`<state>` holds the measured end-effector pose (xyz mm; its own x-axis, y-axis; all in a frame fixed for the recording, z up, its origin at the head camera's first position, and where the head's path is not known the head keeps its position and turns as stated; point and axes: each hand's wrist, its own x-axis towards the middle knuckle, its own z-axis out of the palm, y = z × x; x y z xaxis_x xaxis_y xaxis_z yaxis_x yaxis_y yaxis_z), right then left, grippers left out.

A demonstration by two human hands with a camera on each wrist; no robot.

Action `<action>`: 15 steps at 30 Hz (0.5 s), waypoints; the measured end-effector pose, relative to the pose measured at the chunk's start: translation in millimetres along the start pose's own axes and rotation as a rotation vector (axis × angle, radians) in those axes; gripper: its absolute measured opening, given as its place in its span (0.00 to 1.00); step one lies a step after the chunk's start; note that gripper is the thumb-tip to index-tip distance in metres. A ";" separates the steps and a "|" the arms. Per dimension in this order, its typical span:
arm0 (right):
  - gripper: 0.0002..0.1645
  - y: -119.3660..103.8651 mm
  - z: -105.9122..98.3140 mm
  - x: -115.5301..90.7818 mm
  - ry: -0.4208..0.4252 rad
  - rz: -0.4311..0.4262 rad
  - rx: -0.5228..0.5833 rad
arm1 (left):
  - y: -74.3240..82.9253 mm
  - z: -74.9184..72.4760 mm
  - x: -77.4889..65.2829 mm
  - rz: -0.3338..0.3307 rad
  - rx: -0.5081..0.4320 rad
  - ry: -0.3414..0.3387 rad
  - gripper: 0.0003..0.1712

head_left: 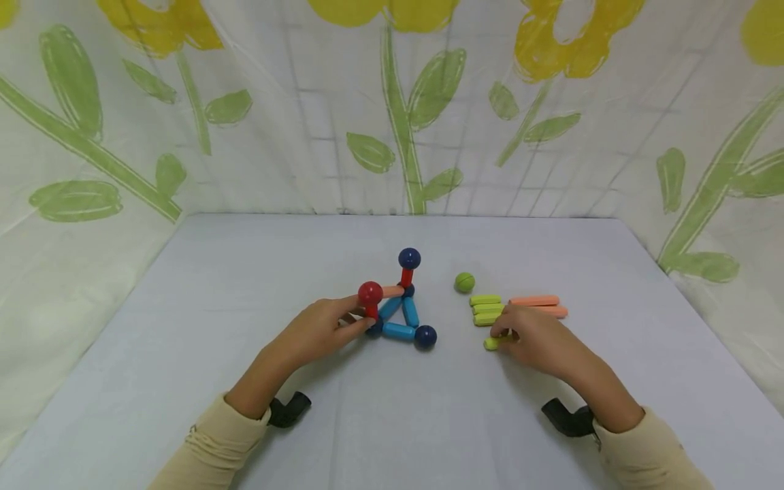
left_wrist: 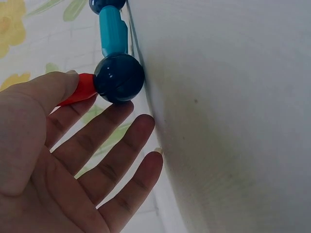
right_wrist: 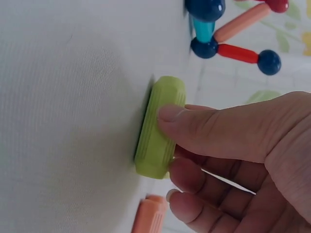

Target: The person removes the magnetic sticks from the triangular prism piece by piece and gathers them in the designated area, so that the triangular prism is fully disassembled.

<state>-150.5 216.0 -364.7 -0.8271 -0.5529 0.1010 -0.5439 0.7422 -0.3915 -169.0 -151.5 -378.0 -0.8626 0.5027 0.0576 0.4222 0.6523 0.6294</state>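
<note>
My left hand point(head_left: 318, 333) pinches an upright red magnetic rod point(left_wrist: 83, 89) between thumb and index finger, its other fingers spread. That rod stands on a navy ball point(left_wrist: 119, 77) and bears a red ball point(head_left: 370, 293). Blue rods point(head_left: 399, 331) and navy balls form a triangle on the table. At its far corner a second red rod point(head_left: 407, 278) carries another navy ball point(head_left: 409, 258); a salmon rod point(head_left: 393, 291) slants between the two uprights. My right hand point(head_left: 542, 340) pinches a lime-green rod point(right_wrist: 160, 128) low at the tabletop, thumb across its side.
Several lime-green rods point(head_left: 486, 309) lie side by side just beyond my right hand. Salmon rods point(head_left: 535, 300) lie to their right, and a green ball point(head_left: 465, 282) sits behind them. A flower-printed curtain point(head_left: 257, 163) hangs behind the white table point(head_left: 392, 422).
</note>
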 end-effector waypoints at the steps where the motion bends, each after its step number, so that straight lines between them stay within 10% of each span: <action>1: 0.12 1.4 0.5 0.4 0.014 -0.002 -0.009 | -0.1 0.0 -0.2 0.002 0.001 0.000 0.15; 15: 0.11 4.2 6.1 15.4 0.051 0.061 -0.035 | 1.2 -1.5 -1.1 0.001 -0.014 0.003 0.15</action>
<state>-164.6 208.3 -370.4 -0.8646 -0.4867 0.1250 -0.4961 0.7873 -0.3661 -168.0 -152.1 -376.2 -0.8630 0.5017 0.0599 0.4190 0.6443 0.6398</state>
